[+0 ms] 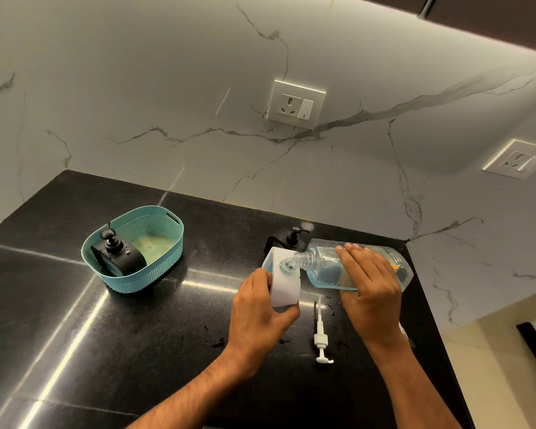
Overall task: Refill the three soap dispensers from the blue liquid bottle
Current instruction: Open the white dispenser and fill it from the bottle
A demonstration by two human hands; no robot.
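Now, head view: I see both hands working over the black counter (136,335) below a marbled wall.
Left hand (257,317): I see its fingers and thumb wrapped round the white dispenser (283,284), holding it tilted on the counter with its open neck facing the bottle.
Right hand (370,283): it grips the blue liquid bottle (325,267) from above, fingers curled over the body.
Blue liquid bottle: tipped nearly on its side, its threaded clear mouth touching the opening in the white dispenser's top; pale blue liquid lies along its lower side.
White pump (320,339): lying flat on the counter between my two wrists, tube end towards the dispenser, nozzle end nearer me, apart from both hands.
Black dispenser behind (287,239): standing on the counter just beyond the white one, pump head on, partly hidden by it.
Teal basket (164,243): well to the left on the counter, with another black dispenser in the basket (118,253) leaning against its near-left wall, pump on.
Wall sockets: one socket plate (296,104) above the work spot, a second plate (519,158) far right.
Counter marks: a few small wet spots near the pump.
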